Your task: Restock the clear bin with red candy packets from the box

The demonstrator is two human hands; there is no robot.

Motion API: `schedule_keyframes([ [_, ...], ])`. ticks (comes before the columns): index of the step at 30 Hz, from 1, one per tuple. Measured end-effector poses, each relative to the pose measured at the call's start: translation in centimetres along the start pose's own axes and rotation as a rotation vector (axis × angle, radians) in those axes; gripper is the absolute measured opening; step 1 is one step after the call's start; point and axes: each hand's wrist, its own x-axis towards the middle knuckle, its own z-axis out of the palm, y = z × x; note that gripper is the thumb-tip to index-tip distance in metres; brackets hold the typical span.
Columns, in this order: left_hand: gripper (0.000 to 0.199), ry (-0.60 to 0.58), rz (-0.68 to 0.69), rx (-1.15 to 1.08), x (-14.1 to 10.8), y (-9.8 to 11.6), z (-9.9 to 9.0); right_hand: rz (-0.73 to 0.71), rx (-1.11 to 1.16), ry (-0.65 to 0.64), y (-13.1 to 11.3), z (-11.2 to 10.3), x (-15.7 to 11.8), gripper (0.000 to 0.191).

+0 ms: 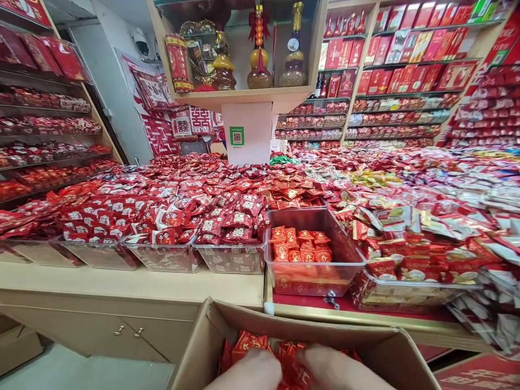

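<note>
An open cardboard box (317,322) stands at the bottom of the view, holding small shiny red candy packets (249,342) with gold print. Both of my hands reach down into it. My left hand (258,369) is on the left side among the packets, and my right hand (331,368) is opposite it. Red packets show between the hands, blurred by motion. My fingers point down and are hidden, so their grip does not show. Just beyond the box, a clear plastic bin (345,260) holds similar red packets (303,246) in rows, with its right part bare.
Clear bins heaped with red wrapped sweets (231,216) line the counter (134,284). A metal clip (331,299) lies before the half-filled bin. Overhead juts a display cabinet (244,97) with bottles. Packed shelves (406,65) cover the walls. Cabinet doors (105,330) are at lower left.
</note>
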Motion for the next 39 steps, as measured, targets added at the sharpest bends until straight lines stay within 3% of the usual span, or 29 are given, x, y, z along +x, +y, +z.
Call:
schedule_keyframes([
  [3,0.018,0.069,0.1,-0.162,-2.1,0.4,-2.9,-0.166,0.243,0.017,0.4,-1.7,-1.4,0.03],
  [6,0.027,0.153,0.154,-0.348,-3.0,1.1,-4.5,-0.291,0.654,0.15,0.2,-3.3,-2.8,0.023],
  [9,0.033,0.177,0.258,-0.735,-3.1,2.0,-4.9,-0.316,0.923,0.248,-0.2,-4.0,-3.2,0.026],
  [11,0.042,0.179,0.33,-1.033,-2.9,2.4,-4.8,-0.302,0.983,0.292,-0.4,-4.1,-3.2,0.027],
  [13,0.042,0.167,0.345,-1.169,-2.8,2.7,-4.6,-0.287,1.014,0.312,-0.4,-4.0,-3.1,0.028],
  [16,0.029,0.193,0.327,-1.196,-2.8,2.9,-4.3,-0.289,1.078,0.298,-0.5,-3.9,-3.0,0.028],
  [20,0.033,0.236,0.304,-1.258,-2.9,2.9,-4.2,-0.28,1.137,0.283,-0.6,-4.1,-3.0,0.028],
  [28,0.032,0.295,0.352,-1.07,-3.6,3.1,-4.7,-0.34,1.048,0.316,-1.0,-3.6,-3.0,0.025],
  [31,0.036,0.3,0.361,-1.158,-3.7,3.3,-4.5,-0.365,1.103,0.324,-1.0,-3.3,-2.9,0.023],
  [34,0.033,0.256,0.367,-1.314,-3.6,3.3,-4.4,-0.378,1.123,0.404,-1.1,-3.3,-2.9,0.021],
  [39,0.028,0.333,0.322,-1.332,-3.5,3.1,-4.9,-0.407,1.072,0.53,-1.3,-4.0,-3.5,0.023],
])
